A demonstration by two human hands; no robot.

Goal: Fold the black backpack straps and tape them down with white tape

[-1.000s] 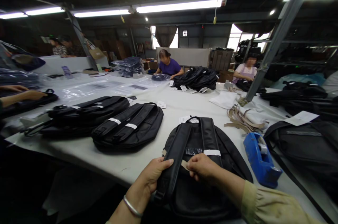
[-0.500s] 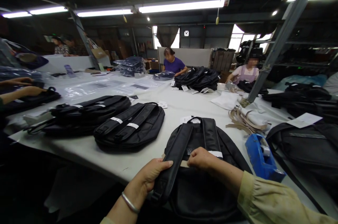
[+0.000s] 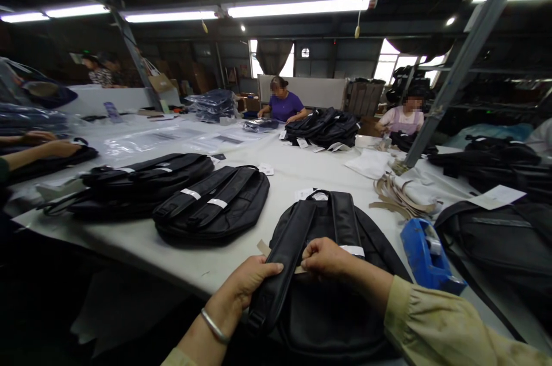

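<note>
A black backpack lies in front of me with its shoulder straps up. My left hand is closed around the left shoulder strap, thumb on top; its other fingers are hidden underneath. A beige strip passes under that strap, one end sticking out on the left. Between the straps, my right hand pinches the strip's other end. White tape wraps the right strap, and a white tag shows by the top handle.
Taped black backpacks lie to the left. On the right are a blue tape dispenser, a bundle of beige strips and another black bag. A metal post rises there. Co-workers handle bags across and left of the table.
My right hand has shifted slightly left. More of the beige strip sticks out left of the strap, and less shows between the straps. My left hand keeps its hold.
</note>
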